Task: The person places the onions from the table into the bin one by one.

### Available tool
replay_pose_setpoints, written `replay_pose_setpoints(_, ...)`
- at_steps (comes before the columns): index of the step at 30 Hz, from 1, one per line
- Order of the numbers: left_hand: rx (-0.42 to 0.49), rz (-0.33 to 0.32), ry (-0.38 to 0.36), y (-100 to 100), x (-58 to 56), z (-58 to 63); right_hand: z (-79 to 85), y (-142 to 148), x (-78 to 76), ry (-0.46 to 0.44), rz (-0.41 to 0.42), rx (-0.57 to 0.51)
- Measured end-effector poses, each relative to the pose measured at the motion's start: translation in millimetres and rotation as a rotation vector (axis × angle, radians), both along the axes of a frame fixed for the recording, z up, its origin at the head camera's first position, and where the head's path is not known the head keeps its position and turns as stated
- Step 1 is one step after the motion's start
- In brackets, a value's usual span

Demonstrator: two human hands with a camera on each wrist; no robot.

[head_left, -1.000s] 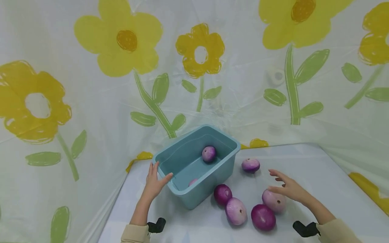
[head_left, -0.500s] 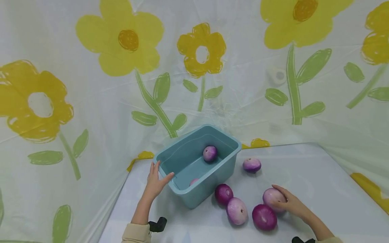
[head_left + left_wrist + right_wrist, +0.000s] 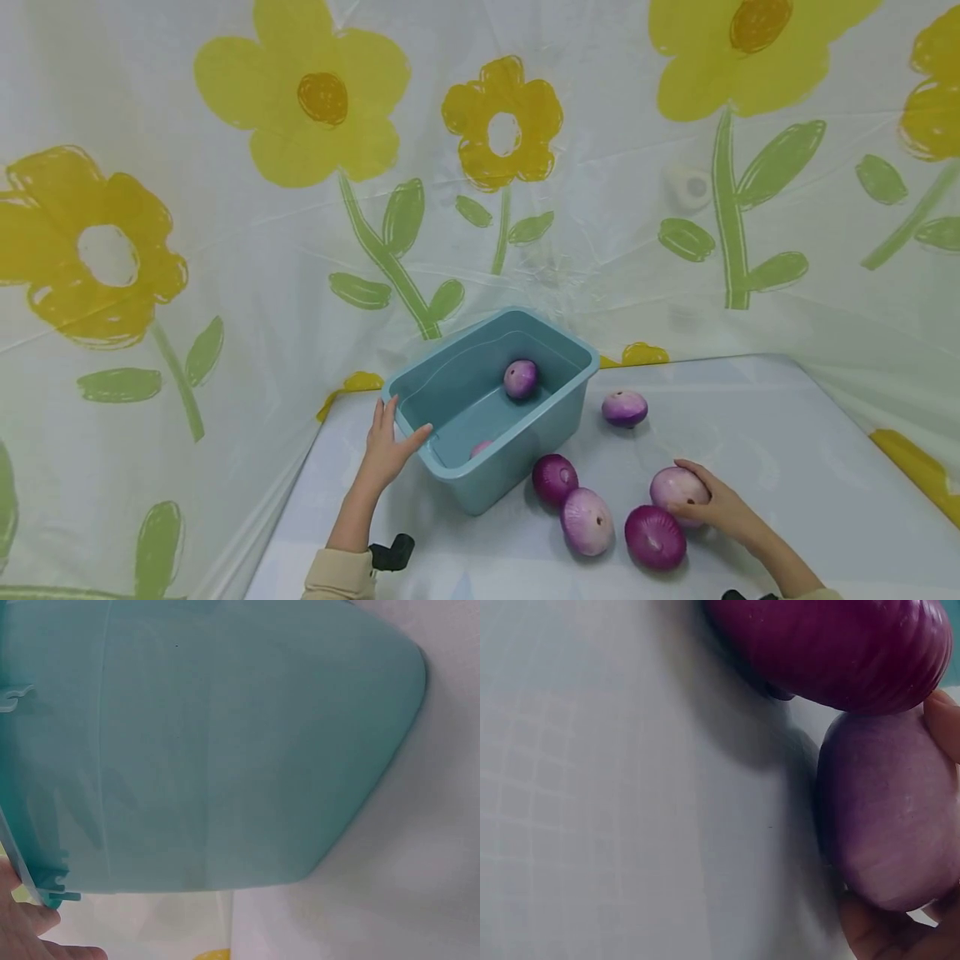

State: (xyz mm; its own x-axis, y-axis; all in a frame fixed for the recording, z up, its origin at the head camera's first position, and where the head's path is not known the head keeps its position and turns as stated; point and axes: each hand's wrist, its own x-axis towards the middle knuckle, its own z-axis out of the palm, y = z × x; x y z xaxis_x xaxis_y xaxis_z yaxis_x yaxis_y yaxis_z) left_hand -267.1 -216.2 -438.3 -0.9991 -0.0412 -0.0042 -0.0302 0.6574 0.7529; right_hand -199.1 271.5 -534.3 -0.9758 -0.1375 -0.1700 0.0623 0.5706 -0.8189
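Observation:
My right hand (image 3: 723, 508) grips a pale purple onion (image 3: 677, 490), thumb and fingers on its opposite sides. In the right wrist view that onion (image 3: 892, 810) appears low, near the table surface, touching or nearly touching a dark purple onion (image 3: 840, 645). My left hand (image 3: 385, 452) rests on the near left corner of a blue-green plastic bin (image 3: 517, 450), fingers spread along the rim. The left wrist view is mostly the bin's outer wall (image 3: 225, 750), with several fingers (image 3: 34, 919) by the rim. Inside the bin lies one onion (image 3: 521, 379); part of another (image 3: 482, 448) shows behind the near wall.
Between bin and right hand lie a dark onion (image 3: 555, 480) and a pale one (image 3: 587, 522). Farther back sits another onion (image 3: 624, 408). The white table (image 3: 757, 425) meets a flower-print curtain (image 3: 585, 233) behind the bin.
My right hand has come down from above the pale onion and closed its fingers around it. The left hand stays at the bin's corner. The onions keep their places.

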Motion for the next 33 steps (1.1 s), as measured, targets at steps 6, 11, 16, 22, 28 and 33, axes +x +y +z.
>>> replay_pose_setpoints(6,0.0,-0.002,0.011,0.6,0.6,2.5,2.5,-0.7,-3.4,0.072,-0.002,0.012)
replay_pose_setpoints(11,0.007,0.006,0.001,0.5,1.1,2.4,9.0,-2.3,-5.5,0.11,0.015,0.048)
replay_pose_setpoints(16,0.016,0.007,-0.006,0.5,1.9,1.5,14.7,-1.3,-6.1,0.119,0.015,0.073)
replay_pose_setpoints(22,0.023,0.012,-0.01,0.5,2.2,1.5,19.3,0.3,-9.6,0.148,0.013,0.085)
replay_pose_setpoints(28,0.022,0.013,-0.005,0.2,1.9,2.4,28.8,2.3,-15.0,0.162,0.019,0.083)
replay_pose_setpoints(33,0.019,0.008,-0.012,1.2,1.4,2.7,39.8,2.2,-21.0,0.175,0.024,0.073)
